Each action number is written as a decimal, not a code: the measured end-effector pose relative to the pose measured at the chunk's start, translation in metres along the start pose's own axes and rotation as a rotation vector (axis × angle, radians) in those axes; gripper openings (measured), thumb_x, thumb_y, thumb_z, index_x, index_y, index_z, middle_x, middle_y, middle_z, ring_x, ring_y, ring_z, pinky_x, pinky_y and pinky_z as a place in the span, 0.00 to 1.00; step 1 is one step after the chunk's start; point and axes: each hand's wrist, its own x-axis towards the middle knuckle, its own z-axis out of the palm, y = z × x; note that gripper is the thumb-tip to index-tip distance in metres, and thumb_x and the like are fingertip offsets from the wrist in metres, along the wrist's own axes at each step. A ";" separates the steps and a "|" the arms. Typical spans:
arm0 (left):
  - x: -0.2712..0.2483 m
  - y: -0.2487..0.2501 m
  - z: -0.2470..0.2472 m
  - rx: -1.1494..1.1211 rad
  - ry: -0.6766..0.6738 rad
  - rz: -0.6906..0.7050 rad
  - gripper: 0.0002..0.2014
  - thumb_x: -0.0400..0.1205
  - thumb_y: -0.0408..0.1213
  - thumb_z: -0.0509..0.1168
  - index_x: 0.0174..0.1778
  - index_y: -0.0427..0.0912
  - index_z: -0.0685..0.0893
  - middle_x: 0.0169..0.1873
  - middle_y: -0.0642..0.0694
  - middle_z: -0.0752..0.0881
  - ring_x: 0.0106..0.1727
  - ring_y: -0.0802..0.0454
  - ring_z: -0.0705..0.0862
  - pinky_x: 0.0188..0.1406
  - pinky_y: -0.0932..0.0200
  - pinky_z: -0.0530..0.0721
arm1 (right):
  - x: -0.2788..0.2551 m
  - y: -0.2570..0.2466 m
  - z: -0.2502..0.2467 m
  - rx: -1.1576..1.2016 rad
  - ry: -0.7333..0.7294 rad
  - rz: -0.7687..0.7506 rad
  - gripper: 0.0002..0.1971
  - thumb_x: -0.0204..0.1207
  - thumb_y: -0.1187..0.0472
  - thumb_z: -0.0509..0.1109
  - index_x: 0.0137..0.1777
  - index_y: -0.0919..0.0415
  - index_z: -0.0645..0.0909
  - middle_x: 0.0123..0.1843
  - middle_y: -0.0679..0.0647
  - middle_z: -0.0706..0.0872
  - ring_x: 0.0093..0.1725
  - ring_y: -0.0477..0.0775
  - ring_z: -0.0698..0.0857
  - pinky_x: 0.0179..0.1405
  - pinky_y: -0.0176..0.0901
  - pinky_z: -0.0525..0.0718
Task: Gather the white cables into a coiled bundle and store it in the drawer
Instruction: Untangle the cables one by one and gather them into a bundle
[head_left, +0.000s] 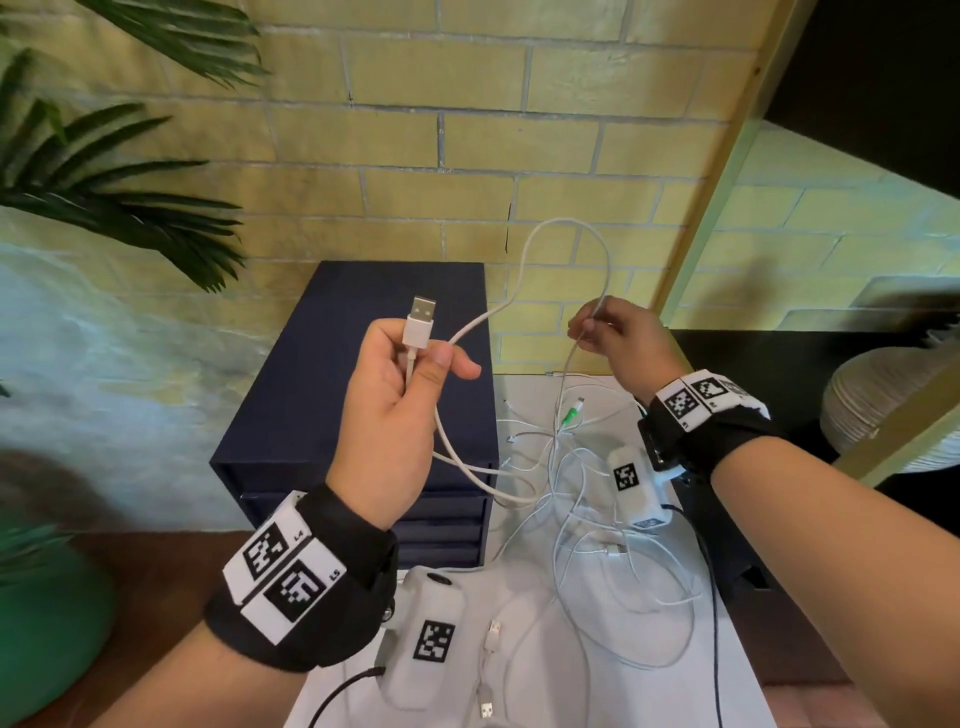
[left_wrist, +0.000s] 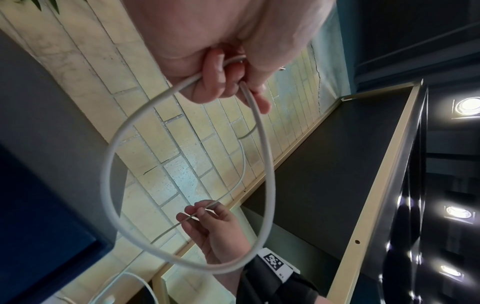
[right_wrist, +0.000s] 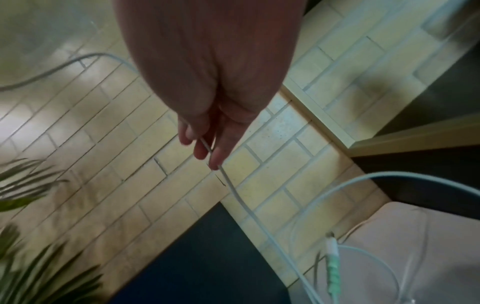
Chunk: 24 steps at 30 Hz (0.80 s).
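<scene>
My left hand (head_left: 410, 364) is raised and grips a white cable just below its USB plug (head_left: 420, 322), with one loop (left_wrist: 109, 164) of the same cable hanging from the fist. The cable (head_left: 566, 228) arches up and across to my right hand (head_left: 589, 325), which pinches it between thumb and fingertips (right_wrist: 207, 150). From there it drops to a tangle of white cables (head_left: 587, 499) on the white tabletop (head_left: 727, 691). A dark blue drawer unit (head_left: 358, 395) stands behind my left hand, its drawers closed.
One cable in the tangle has a green-tipped connector (head_left: 571, 415). Loose USB plugs (head_left: 491, 670) lie near the front edge. A palm plant (head_left: 104, 171) is at left, a ribbed pale vase (head_left: 893, 410) on a dark shelf at right, and a brick wall behind.
</scene>
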 end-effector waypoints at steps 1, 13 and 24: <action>0.000 0.000 0.000 0.001 0.000 0.000 0.03 0.82 0.40 0.59 0.45 0.51 0.71 0.36 0.53 0.88 0.30 0.66 0.77 0.36 0.58 0.68 | 0.001 0.000 0.000 -0.033 0.009 -0.029 0.17 0.78 0.74 0.60 0.38 0.53 0.81 0.43 0.55 0.86 0.49 0.55 0.86 0.55 0.44 0.86; -0.004 0.005 0.001 0.031 -0.005 -0.007 0.06 0.86 0.34 0.58 0.46 0.50 0.71 0.37 0.53 0.88 0.30 0.67 0.77 0.37 0.59 0.69 | -0.013 0.013 -0.010 0.000 0.209 0.048 0.08 0.73 0.74 0.71 0.38 0.62 0.83 0.38 0.50 0.87 0.39 0.42 0.86 0.43 0.26 0.83; -0.004 0.012 -0.005 -0.059 0.090 0.041 0.04 0.83 0.41 0.59 0.43 0.55 0.71 0.36 0.52 0.87 0.31 0.57 0.73 0.34 0.56 0.67 | -0.053 0.074 -0.007 -0.564 -0.032 0.276 0.05 0.77 0.63 0.69 0.44 0.65 0.84 0.44 0.59 0.88 0.48 0.57 0.85 0.52 0.43 0.78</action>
